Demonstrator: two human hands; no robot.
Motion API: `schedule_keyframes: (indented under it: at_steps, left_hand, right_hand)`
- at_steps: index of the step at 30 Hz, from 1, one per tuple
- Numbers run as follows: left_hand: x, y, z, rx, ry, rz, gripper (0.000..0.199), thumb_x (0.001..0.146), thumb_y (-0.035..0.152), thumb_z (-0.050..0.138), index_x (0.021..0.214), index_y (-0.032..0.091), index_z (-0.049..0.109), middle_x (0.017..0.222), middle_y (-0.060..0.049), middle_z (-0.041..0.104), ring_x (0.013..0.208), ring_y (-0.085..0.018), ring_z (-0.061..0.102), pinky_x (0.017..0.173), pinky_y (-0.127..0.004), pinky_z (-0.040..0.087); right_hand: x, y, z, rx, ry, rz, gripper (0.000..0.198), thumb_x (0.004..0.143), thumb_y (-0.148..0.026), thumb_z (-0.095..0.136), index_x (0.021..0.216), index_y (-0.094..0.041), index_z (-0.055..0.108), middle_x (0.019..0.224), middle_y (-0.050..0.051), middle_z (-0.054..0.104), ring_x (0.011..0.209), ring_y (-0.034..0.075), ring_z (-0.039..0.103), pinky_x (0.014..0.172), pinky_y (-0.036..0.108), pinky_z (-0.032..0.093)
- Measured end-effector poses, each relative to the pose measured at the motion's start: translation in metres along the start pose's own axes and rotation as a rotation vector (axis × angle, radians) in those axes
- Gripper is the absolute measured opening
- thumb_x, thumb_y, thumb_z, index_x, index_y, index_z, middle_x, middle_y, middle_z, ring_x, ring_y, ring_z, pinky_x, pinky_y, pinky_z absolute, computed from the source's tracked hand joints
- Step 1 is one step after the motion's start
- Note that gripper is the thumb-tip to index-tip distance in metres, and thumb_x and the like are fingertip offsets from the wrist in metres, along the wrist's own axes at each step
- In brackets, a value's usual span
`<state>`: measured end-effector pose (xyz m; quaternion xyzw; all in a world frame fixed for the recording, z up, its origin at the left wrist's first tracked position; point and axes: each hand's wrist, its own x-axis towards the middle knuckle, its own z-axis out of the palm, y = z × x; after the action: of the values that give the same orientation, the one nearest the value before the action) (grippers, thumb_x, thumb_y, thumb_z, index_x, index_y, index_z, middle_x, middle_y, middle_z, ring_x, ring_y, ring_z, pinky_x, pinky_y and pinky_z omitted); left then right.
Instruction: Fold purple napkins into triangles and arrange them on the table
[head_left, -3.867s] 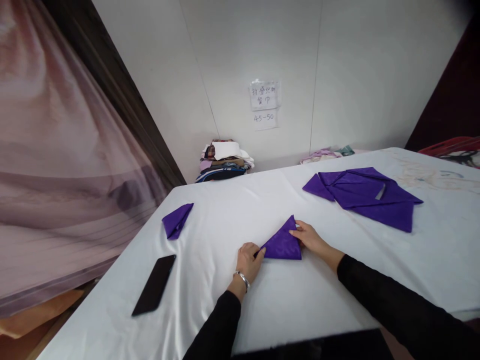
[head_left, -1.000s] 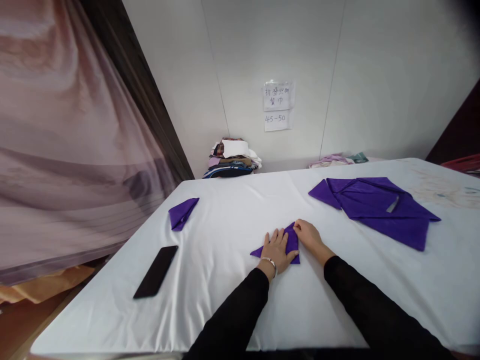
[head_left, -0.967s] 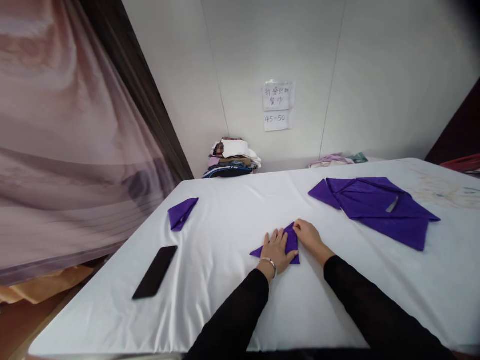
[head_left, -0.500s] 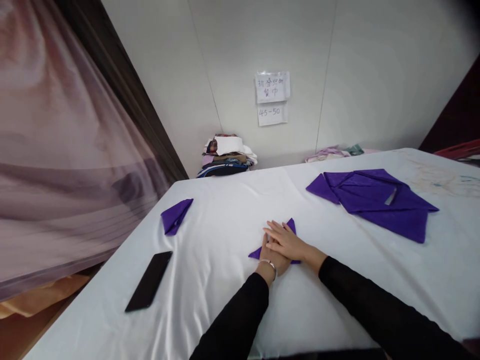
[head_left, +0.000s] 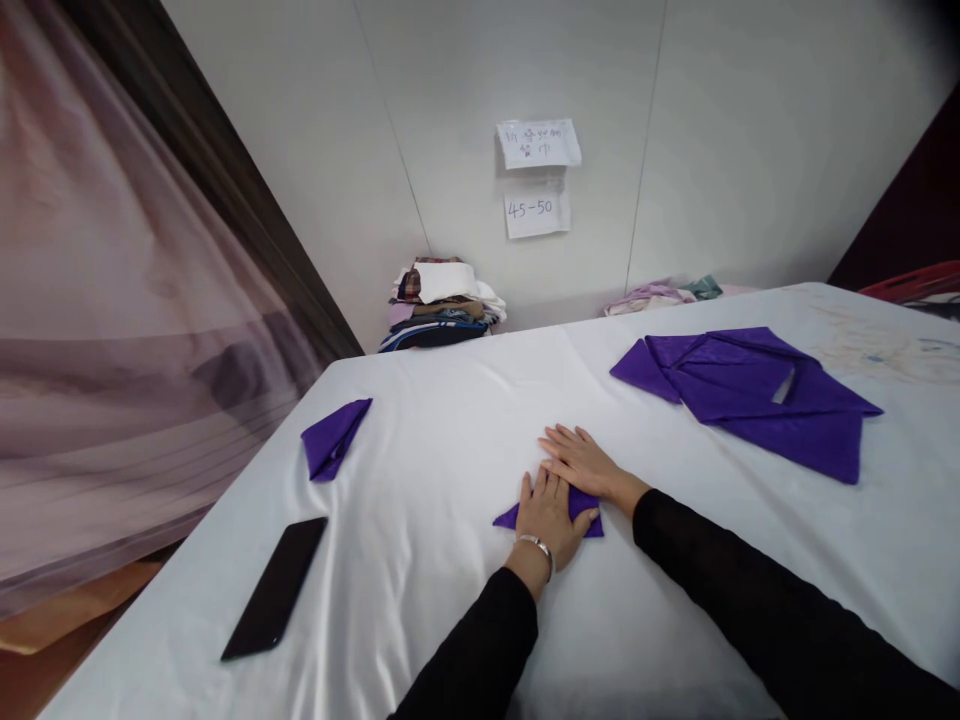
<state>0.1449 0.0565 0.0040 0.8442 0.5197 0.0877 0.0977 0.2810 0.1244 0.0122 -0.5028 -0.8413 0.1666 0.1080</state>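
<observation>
A small folded purple napkin (head_left: 586, 504) lies on the white tablecloth in front of me, largely covered by my hands. My left hand (head_left: 551, 518), with a silver bracelet at the wrist, rests flat on it with fingers spread. Just beyond, my right hand (head_left: 581, 462) lies flat over the napkin's far part, its fingers stretched to the left. The two hands are close together near the left fingertips. Purple corners show to the left of and below the hands.
A folded purple napkin (head_left: 335, 438) stands at the left, with a black phone-like slab (head_left: 276, 590) nearer. Several larger purple cloths (head_left: 750, 390) lie at the right. Behind the white-covered table (head_left: 450, 420) is a pile of folded clothes (head_left: 442, 305); paper signs (head_left: 538, 208) hang on the wall.
My hands were stacked, the right over the left. Now they have come apart: the right has slid farther away, the left lies nearer with its thumb spread. The view has shifted slightly.
</observation>
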Motion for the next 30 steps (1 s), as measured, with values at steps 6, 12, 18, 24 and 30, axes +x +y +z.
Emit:
schedule_keyframes:
  at_steps: [6, 12, 18, 24, 30]
  left_hand:
    - [-0.026, -0.013, -0.007, 0.037, 0.002, -0.090, 0.079, 0.082, 0.065, 0.025, 0.139, 0.010, 0.026, 0.145, -0.014, 0.027, 0.135, -0.030, 0.016, 0.109, -0.051, 0.015]
    - [-0.057, -0.032, -0.015, 0.135, -0.023, -0.150, 0.079, 0.083, 0.065, 0.021, 0.140, 0.010, 0.023, 0.147, -0.011, 0.022, 0.136, -0.026, 0.013, 0.110, -0.046, 0.017]
    - [-0.088, -0.046, -0.025, 0.180, -0.073, -0.223, 0.079, 0.083, 0.064, 0.022, 0.140, 0.010, 0.023, 0.147, -0.011, 0.019, 0.136, -0.025, 0.011, 0.111, -0.048, 0.013]
    - [-0.094, -0.055, -0.043, 0.138, -0.089, -0.346, 0.071, 0.087, 0.058, 0.021, 0.138, 0.010, 0.027, 0.147, -0.011, 0.022, 0.136, -0.024, 0.015, 0.110, -0.049, 0.013]
    - [-0.025, -0.017, -0.039, 0.068, 0.100, -0.245, 0.061, 0.090, 0.050, 0.016, 0.137, 0.013, 0.029, 0.146, -0.008, 0.026, 0.136, -0.020, 0.016, 0.111, -0.045, 0.012]
  right_hand:
    - [0.001, 0.004, 0.006, -0.057, 0.008, -0.001, 0.057, 0.089, -0.056, 0.025, 0.137, -0.026, 0.035, 0.147, 0.004, 0.025, 0.136, 0.021, 0.013, 0.108, 0.043, 0.006]
    - [0.005, 0.009, 0.012, -0.091, 0.004, -0.017, 0.064, 0.086, -0.063, 0.020, 0.137, -0.026, 0.035, 0.147, 0.005, 0.025, 0.135, 0.023, 0.015, 0.108, 0.046, 0.009]
    - [0.005, 0.009, 0.013, -0.118, 0.010, -0.022, 0.064, 0.086, -0.063, 0.018, 0.136, -0.028, 0.036, 0.147, 0.004, 0.024, 0.135, 0.024, 0.014, 0.107, 0.046, 0.011]
    - [0.006, 0.010, 0.015, -0.111, 0.015, -0.027, 0.064, 0.086, -0.063, 0.018, 0.136, -0.027, 0.037, 0.147, 0.005, 0.026, 0.135, 0.025, 0.016, 0.107, 0.047, 0.012]
    - [0.006, 0.010, 0.014, -0.134, 0.023, -0.048, 0.062, 0.088, -0.060, 0.019, 0.135, -0.025, 0.038, 0.146, 0.007, 0.027, 0.134, 0.026, 0.018, 0.106, 0.049, 0.014]
